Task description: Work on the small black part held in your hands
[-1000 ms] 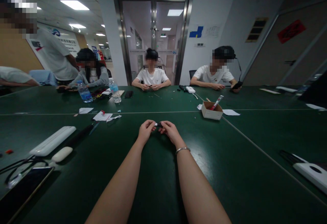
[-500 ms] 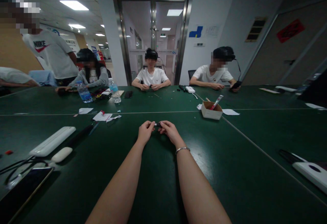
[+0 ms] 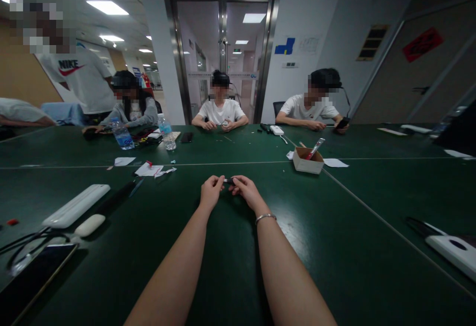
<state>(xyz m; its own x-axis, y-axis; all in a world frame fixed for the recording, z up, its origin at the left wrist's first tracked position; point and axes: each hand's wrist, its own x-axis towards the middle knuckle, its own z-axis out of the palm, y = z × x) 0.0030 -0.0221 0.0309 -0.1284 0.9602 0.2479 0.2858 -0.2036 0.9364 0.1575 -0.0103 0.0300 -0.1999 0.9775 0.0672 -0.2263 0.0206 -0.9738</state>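
Now, small dark object (image 3: 230,182): at twelve o'clock.
Left hand (image 3: 211,191): pinched on its silvery end.
Right hand (image 3: 244,190): pinched on its black end.
Hold: barely shifted, so both ends stay gripped.

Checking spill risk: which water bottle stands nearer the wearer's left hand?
The pale-capped water bottle, right of the blue-capped bottle, which stands farther from the left hand.
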